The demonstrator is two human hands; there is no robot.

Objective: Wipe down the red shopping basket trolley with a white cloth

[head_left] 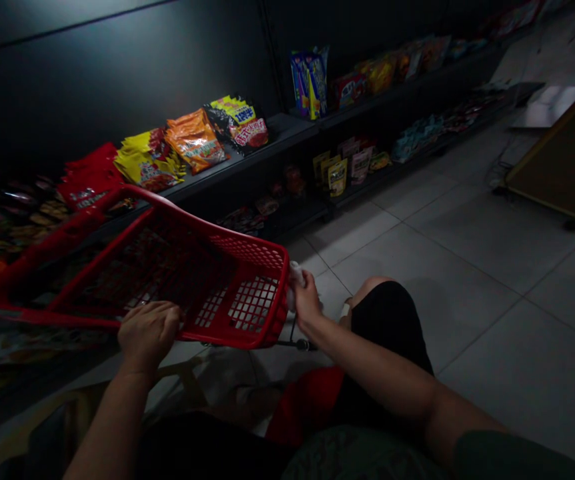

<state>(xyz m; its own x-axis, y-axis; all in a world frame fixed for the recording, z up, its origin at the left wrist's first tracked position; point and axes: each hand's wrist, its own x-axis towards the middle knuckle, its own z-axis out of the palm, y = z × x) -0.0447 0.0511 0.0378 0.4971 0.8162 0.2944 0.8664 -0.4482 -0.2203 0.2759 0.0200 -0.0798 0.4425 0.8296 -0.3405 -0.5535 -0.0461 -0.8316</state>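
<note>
A red plastic shopping cart with a grid-patterned basket stands tilted across the view in front of me. My left hand is closed over its near side rim. At the cart's narrow end is my right hand, its fingers closed around a crumpled white cloth. The cloth presses against the outside of that end wall. My right fingertips are partly hidden by the hand and cloth.
Dark shelves run along the back with orange snack bags, yellow bags and blue packs. A wheeled brown board stands at right on the tiled floor. My bent knee is beside the cart.
</note>
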